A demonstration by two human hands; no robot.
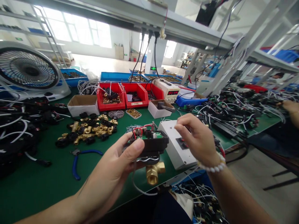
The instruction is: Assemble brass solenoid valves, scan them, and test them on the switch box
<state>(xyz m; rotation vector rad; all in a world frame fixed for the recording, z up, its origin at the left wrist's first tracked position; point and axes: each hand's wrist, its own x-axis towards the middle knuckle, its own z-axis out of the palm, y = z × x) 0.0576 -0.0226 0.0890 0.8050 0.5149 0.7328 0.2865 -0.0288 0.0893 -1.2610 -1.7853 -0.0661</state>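
Evidently, the green workbench (46, 189) carries everything here, the white box (171, 137) standing near its front edge. The left hand (119, 155) is left of the white box, thumb in front and fingers behind, pinching the black housing (151, 147). The right hand (197, 140) hovers over the white box's right side, fingers curled in with the thumb close to them; whether they pinch anything I cannot tell. The black housing sits just left of the white box, tilted, its circuit side uppermost. Pliers (74, 166) lie well left of the white box. A brass fitting (153, 175) hangs under the housing; its weight could twist the unit out of a one-handed grip. The pale cable (150, 194), dangling nearer than the white box, might snag on the bench edge, and the thin red wires (137, 130) could pull loose if the thumb slips against them.
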